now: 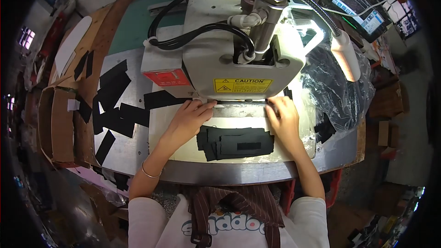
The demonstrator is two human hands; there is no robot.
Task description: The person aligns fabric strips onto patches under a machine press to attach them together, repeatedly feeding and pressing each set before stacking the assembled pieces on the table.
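Note:
At the front edge of a white machine head (pixel 202 71) with a yellow caution label, both hands rest on a metal strip (pixel 239 110). My left hand (pixel 192 118) has its fingers bent together at the strip's left end, beside a black fabric piece (pixel 163 99). At the right end, my right hand (pixel 284 118) has thumb and fingers apart, pressing near the edge of dark material. Under the machine head, a thin dark band (pixel 243 102) runs between the hands. A stack of black fabric pieces (pixel 236 142) lies nearer to me, between my forearms.
Loose black pieces (pixel 115 119) spread over the metal table (pixel 229 172) at left. A cardboard box (pixel 63 124) stands beyond them. At right are clear plastic bags (pixel 337 87), a lamp (pixel 345 55) on a flexible arm and a control screen (pixel 358 8).

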